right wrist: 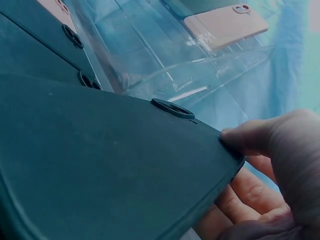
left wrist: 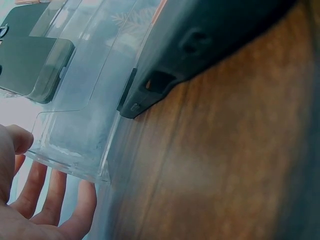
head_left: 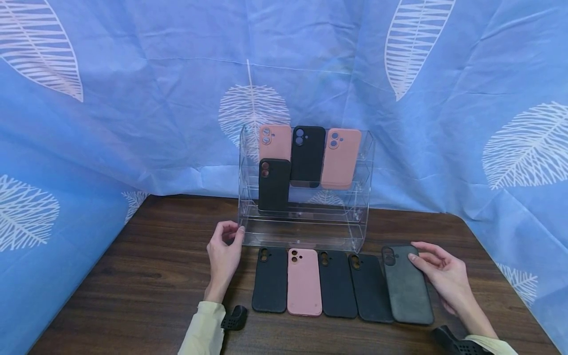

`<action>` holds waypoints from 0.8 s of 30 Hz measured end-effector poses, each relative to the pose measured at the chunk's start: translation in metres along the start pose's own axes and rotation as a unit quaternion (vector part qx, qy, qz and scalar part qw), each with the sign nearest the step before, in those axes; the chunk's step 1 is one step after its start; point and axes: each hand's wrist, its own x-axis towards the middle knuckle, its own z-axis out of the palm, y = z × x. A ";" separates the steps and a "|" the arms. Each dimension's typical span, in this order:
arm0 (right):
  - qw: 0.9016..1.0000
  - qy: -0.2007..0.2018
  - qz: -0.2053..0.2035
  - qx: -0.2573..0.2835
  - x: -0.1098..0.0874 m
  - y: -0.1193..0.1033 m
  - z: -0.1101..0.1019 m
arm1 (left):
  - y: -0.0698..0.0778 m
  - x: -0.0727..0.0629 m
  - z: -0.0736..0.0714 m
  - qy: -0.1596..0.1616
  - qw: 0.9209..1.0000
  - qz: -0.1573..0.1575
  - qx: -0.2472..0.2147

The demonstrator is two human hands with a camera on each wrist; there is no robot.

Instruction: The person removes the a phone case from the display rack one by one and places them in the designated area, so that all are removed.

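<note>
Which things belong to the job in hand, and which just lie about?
Likely job:
grey phone case in the right hand
black phone cases
pink phone cases
clear tiered rack, left hand gripping it

Probably background:
blue leaf-print cloth
dark wooden table
black wrist devices

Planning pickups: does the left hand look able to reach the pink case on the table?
Likely yes, if the left hand releases the rack: nothing covers the pink case; one black case lies between.
</note>
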 end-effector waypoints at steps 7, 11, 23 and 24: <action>0.999 -0.005 -0.002 -0.033 0.001 0.005 -0.004 | -0.001 -0.001 0.000 -0.002 1.000 0.000 0.001; 0.999 -0.014 -0.006 -0.050 0.002 0.009 -0.004 | -0.001 -0.001 0.000 -0.003 1.000 0.003 0.002; 0.994 -0.057 -0.018 -0.093 0.010 0.017 -0.003 | -0.002 -0.001 -0.001 -0.002 1.000 0.009 0.000; 0.994 -0.058 -0.016 -0.096 0.010 0.017 -0.003 | -0.003 -0.001 -0.001 -0.002 1.000 0.009 0.000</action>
